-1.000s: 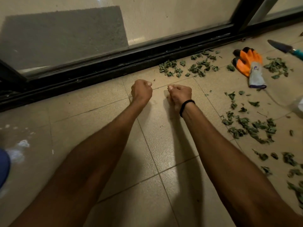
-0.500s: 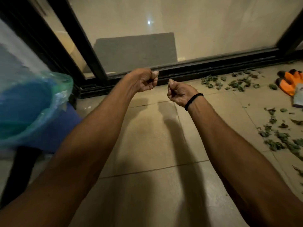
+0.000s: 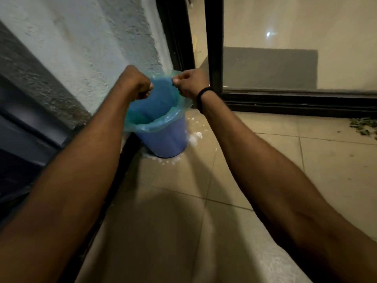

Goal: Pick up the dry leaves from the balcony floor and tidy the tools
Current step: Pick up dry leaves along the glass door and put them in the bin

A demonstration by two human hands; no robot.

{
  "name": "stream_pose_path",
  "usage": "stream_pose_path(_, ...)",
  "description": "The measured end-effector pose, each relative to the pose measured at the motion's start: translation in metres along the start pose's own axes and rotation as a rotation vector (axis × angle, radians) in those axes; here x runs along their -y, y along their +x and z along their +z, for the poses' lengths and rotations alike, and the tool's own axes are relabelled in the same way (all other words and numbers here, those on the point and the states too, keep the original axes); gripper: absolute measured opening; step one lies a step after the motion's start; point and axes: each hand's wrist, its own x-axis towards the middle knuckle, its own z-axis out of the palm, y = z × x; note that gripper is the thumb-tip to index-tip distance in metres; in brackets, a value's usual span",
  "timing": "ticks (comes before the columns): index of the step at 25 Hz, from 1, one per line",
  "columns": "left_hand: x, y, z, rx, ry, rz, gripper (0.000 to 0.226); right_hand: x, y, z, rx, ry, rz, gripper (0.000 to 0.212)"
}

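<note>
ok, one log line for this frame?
phase: at bin | left hand: fist above bin | right hand: fist above bin | fist contents: hidden | leaves: on floor, far right

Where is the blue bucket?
Left of centre in the head view, the blue bucket stands on the floor where white wall meets black door frame.

Left hand [image 3: 137, 85] and right hand [image 3: 190, 84], both curled into fists, hover over the mouth of a blue bucket [image 3: 167, 140] lined with a translucent green bag [image 3: 142, 127]; their contents are hidden. The bucket stands on the tiled floor [image 3: 173, 211] in the corner between a rough wall [image 3: 91, 48] and a black door frame [image 3: 213, 48]. Dry leaves [image 3: 364, 125] lie at far right.
</note>
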Motion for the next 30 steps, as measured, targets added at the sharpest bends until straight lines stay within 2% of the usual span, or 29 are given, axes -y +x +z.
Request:
stream_pose_path(2,0.023,0.01,-0.008,0.008,0.011,-0.065,0.013,0.008,0.009,0.024,-0.008,-0.217,-0.072,0.003)
stream_pose_path(6,0.044,0.017,-0.016,-0.057,0.043,-0.127,0.004,0.018,0.0,0.039,-0.007,-0.35,-0.072,0.017)
stream_pose_path(9,0.037,0.008,-0.017,-0.171,0.239,-0.062,0.038,0.013,-0.014,0.027,-0.039,-0.371,-0.079,0.029)
stream_pose_path(10,0.033,0.005,-0.015,-0.183,0.33,-0.055,0.042,0.009,-0.015,0.021,-0.048,-0.385,-0.091,0.028)
stream_pose_path(13,0.017,0.0,0.005,-0.155,0.341,-0.049,0.03,0.007,-0.022,-0.004,-0.023,-0.3,-0.072,0.012)
stream_pose_path(15,-0.004,-0.005,0.024,-0.178,0.368,0.038,0.035,0.01,-0.025,-0.034,-0.046,-0.138,-0.048,0.016)
stream_pose_path(17,-0.036,-0.017,0.045,-0.261,0.396,0.202,0.048,0.011,-0.03,-0.077,-0.132,-0.024,-0.03,0.018)
stream_pose_path(19,-0.075,-0.038,0.076,-0.249,0.302,0.371,0.052,0.001,-0.041,-0.134,-0.24,0.025,0.012,0.012)
stream_pose_path(21,-0.108,-0.056,0.116,-0.179,0.204,0.534,0.049,-0.026,-0.054,-0.19,-0.325,0.051,0.105,0.01)
stream_pose_path(24,-0.134,-0.088,0.196,0.068,0.168,0.694,0.045,-0.097,-0.084,-0.273,-0.498,-0.086,0.242,0.006)
stream_pose_path(28,-0.126,-0.129,0.315,0.375,0.269,0.762,0.035,-0.183,-0.155,-0.358,-0.751,-0.129,0.49,0.003)
stream_pose_path(30,-0.111,-0.146,0.366,0.473,0.295,0.757,0.028,-0.215,-0.193,-0.384,-0.812,-0.175,0.578,0.007)
